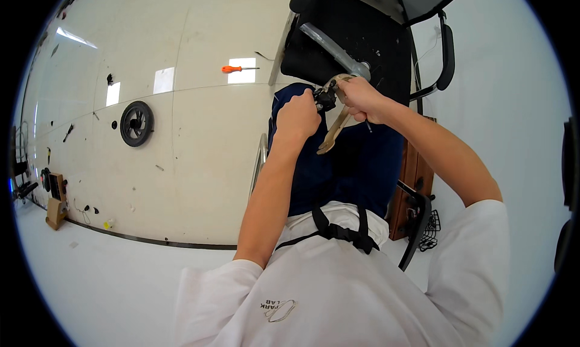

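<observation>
My left hand [298,116] is closed around a small black mechanical part [326,100] above my lap. Close by on its right, my right hand [362,99] is closed with its fingers on a tan, fork-like metal piece [334,132]. That piece curves up beside the black part, and its pronged lower end points toward me over my thighs. A thin dark rod [369,127] sticks out below the right fingers; its kind cannot be made out. My fingers hide where the black part and the tan piece meet.
A grey metal tube [332,46] lies on a black chair seat [302,64] ahead. On the tiled floor at left are an orange-handled screwdriver [232,69], a black wheel [136,124] and scattered small parts. A brown wooden box [403,211] stands at my right.
</observation>
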### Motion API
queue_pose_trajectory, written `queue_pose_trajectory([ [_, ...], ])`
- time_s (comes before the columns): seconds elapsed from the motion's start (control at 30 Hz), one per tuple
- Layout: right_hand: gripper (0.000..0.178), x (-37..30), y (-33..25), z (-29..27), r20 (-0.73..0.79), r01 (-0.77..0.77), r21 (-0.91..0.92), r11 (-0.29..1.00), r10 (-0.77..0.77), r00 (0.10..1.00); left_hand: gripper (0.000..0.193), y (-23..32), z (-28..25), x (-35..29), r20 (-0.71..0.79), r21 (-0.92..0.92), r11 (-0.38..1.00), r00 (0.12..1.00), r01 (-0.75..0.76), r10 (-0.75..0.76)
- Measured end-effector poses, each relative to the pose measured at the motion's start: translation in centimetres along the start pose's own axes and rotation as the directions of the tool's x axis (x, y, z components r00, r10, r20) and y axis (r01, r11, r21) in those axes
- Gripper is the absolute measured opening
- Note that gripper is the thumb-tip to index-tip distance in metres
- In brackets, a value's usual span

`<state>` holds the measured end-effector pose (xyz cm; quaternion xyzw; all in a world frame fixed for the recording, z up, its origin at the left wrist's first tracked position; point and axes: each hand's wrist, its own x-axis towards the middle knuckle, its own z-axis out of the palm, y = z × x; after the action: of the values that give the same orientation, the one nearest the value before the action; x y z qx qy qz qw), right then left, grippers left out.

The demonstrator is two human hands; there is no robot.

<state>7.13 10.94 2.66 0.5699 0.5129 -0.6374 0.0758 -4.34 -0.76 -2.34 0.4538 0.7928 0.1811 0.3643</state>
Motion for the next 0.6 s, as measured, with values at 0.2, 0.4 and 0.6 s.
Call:
queue_pose_trajectory([
  [0.2,0.022,0.0,0.8,-0.3,-0.058,-0.122,0.13,0.984,0.131,0.99,0.034,0.8,1.3,-0.6,-0.049,0.048,0.999,0.999,-0.02,0.022],
  [0.4,0.025,-2.0,2.2,1.5,-0.238,0.009,0.239,0.971,0.05,0.97,0.029,1.1,2.7,-1.1,-0.117,0.022,0.996,0.989,-0.083,0.086],
  [0.6,0.03,-1.4,2.0,1.4,-0.117,-0.06,0.349,0.935,0.107,0.987,0.026,1.0,3.0,-0.9,-0.117,-0.001,0.996,0.989,-0.088,0.087],
])
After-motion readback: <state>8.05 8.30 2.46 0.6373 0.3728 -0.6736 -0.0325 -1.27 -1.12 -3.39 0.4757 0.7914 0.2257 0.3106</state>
